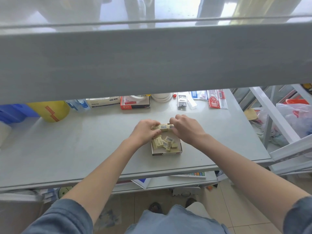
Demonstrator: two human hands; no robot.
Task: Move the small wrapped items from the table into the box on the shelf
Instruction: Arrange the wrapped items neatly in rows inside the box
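A small open cardboard box [179, 152] sits on the grey shelf [84, 149], holding several pale yellow wrapped items [164, 143] with barcode labels. Over the box's far end, my left hand [146, 132] and my right hand [187, 128] press together a row of the same wrapped items [163, 127] between their fingertips. The row hangs just above the box's back edge. Both hands hide the box's far corners.
Along the shelf's back stand a yellow tape roll [50, 111], a blue container [15, 112], stationery boxes [135, 103], tape rolls [161, 97] and red packets [215, 99]. A deep grey shelf front [152, 61] overhangs above. A wire rack with plastic bags [293, 119] is at right.
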